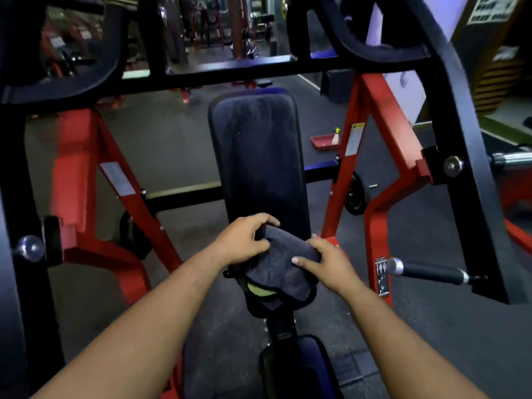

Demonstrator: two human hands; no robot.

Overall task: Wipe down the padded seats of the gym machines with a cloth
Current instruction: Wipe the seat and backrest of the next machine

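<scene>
Lying across the lower end of the long black padded backrest (259,156), the folded dark grey cloth (283,263) runs left-to-right, left hand (244,240) and right hand (325,262) each clamped on an end; open floor flanks both sides.

Cloth held on the padded machine

A dark cloth (280,264) is gripped by both hands, left hand (244,240) and right hand (325,263), at the backrest pad's (259,156) six-o'clock end.

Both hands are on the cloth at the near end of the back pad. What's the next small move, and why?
Probably push the dark cloth up the back pad: left hand and right hand hold it bunched at the pad's lower end, and pale streaks show higher up.
</scene>
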